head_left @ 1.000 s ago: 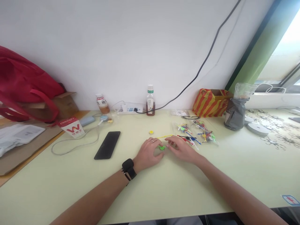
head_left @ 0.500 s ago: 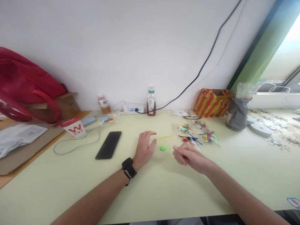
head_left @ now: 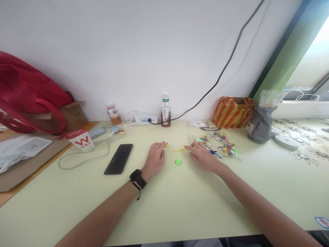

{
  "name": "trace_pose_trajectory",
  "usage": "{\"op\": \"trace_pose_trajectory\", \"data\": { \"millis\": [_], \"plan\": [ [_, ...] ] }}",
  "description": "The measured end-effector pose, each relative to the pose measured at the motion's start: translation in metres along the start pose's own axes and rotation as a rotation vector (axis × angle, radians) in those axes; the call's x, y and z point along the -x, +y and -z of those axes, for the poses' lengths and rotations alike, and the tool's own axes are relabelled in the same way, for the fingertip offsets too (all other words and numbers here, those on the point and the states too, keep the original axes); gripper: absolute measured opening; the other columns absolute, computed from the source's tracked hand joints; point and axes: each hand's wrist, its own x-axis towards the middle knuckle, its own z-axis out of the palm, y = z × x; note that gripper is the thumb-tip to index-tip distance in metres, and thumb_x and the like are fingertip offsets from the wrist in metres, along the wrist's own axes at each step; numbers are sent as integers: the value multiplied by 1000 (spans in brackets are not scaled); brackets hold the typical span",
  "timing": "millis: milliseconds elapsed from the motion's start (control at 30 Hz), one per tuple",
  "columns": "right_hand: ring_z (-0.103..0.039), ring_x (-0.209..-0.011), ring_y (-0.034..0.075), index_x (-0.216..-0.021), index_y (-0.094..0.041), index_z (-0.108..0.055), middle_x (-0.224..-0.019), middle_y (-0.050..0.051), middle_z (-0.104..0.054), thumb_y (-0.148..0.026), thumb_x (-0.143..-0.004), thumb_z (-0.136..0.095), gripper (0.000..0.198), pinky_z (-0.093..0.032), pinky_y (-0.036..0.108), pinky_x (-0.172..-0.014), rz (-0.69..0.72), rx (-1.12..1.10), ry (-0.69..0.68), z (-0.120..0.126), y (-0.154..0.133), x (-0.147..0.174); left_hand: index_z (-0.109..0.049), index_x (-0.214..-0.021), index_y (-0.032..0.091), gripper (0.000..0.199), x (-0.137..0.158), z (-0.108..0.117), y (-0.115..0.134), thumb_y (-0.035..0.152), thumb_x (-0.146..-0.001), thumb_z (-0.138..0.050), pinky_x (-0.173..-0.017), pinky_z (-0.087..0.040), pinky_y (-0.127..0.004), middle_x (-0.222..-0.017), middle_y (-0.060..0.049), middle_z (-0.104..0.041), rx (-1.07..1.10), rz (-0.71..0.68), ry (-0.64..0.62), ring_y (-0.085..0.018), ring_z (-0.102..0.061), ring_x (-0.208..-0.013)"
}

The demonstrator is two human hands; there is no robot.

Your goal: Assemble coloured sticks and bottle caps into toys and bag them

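My left hand rests palm down on the table, fingers stretched forward. Its fingertips touch or nearly touch a small yellow piece, which they partly cover. Across from it, my right hand reaches over with its index finger extended to the right end of a thin yellow plastic stick. That stick lies flat, and a grip on it cannot be made out. Between the hands and closer to me is a small round bright-green spinner. Coloured plastic pieces lie beside my right hand, partly hidden by it.
A black phone lies left of my left hand. Bags of coloured parts and glasses are at the right. Behind stand a tea bottle, a power strip with a cable, and a striped bag.
My right hand has moved forward and slightly left, from a closed shape above the table to the yellow stick. My left hand has lowered, its thumb drawn nearer the fingers.
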Motion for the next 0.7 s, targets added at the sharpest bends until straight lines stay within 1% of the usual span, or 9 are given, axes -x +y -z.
{"op": "trace_pose_trajectory", "data": {
  "millis": [67, 133, 200, 300, 367, 467, 533, 633, 700],
  "plan": [
    [-55, -103, 28, -135, -25, -63, -111, 12, -61, -12, -98, -47, 42, -47, 45, -93, 24, 72, -22, -4, 3, -2, -63, -132, 22, 42, -1, -1, -5, 12, -97, -42, -119, -36, -55, -140, -9, -65, -20, -10, -29, -27, -51, -135],
    [-54, -101, 28, -124, -25, -69, -108, 12, -61, -14, -99, -49, 34, -47, 45, -90, 26, 113, -9, -7, 5, -5, -66, -129, 23, 40, -2, -1, -7, 13, -96, -45, -116, -38, -56, -135, -8, -68, -27, -10, -30, -27, -54, -131],
    [-53, -101, 29, -110, -23, -72, -106, 12, -61, -18, -100, -51, 24, -47, 44, -87, 16, 143, 16, -11, 9, -7, -69, -122, 24, 34, -2, 0, -6, 16, -96, -48, -110, -43, -55, -127, -7, -72, -33, 6, -6, -28, -57, -125],
    [-54, -97, 28, -90, -21, -69, -98, 10, -63, -19, -99, -54, 17, -46, 42, -84, -6, 183, 40, -16, 13, -10, -70, -109, 24, 21, -2, 3, -4, 22, -97, -54, -100, -48, -51, -112, -6, -75, -70, 47, 32, -30, -59, -112],
    [-54, -94, 27, -84, -21, -63, -94, 10, -64, -16, -97, -53, 17, -45, 40, -82, -17, 191, 55, -18, 13, -10, -70, -109, 24, 18, -3, 4, -4, 24, -96, -57, -97, -48, -49, -108, -6, -74, -100, 68, 39, -29, -60, -106],
    [-56, -92, 27, -86, -22, -58, -92, 9, -65, -16, -98, -48, 17, -44, 39, -81, -30, 151, 105, -19, 12, -8, -70, -113, 23, 21, -4, 3, -7, 25, -95, -59, -96, -48, -48, -109, -7, -72, -119, 78, 19, -28, -61, -103],
    [-57, -88, 25, -90, -22, -57, -90, 8, -65, -18, -100, -44, 16, -44, 37, -77, -66, 69, 146, -18, 11, -7, -71, -109, 24, 18, -4, 2, -9, 27, -95, -60, -97, -48, -48, -109, -7, -73, -108, 87, 12, -28, -61, -104],
    [-58, -76, 21, -100, -22, -57, -83, 5, -64, -24, -101, -43, 14, -45, 34, -68, -145, -185, 208, -14, 10, -5, -69, -103, 24, 13, -5, 2, -11, 31, -93, -65, -96, -49, -47, -106, -5, -74, -28, 137, 36, -27, -63, -106],
    [-59, -69, 19, -114, -21, -57, -82, 3, -62, -30, -101, -45, 20, -48, 32, -64, -177, -406, 246, -11, 9, -4, -66, -99, 24, 12, -6, 2, -11, 33, -91, -67, -89, -53, -42, -101, -4, -73, 93, 187, 70, -25, -65, -100]
  ]
}}
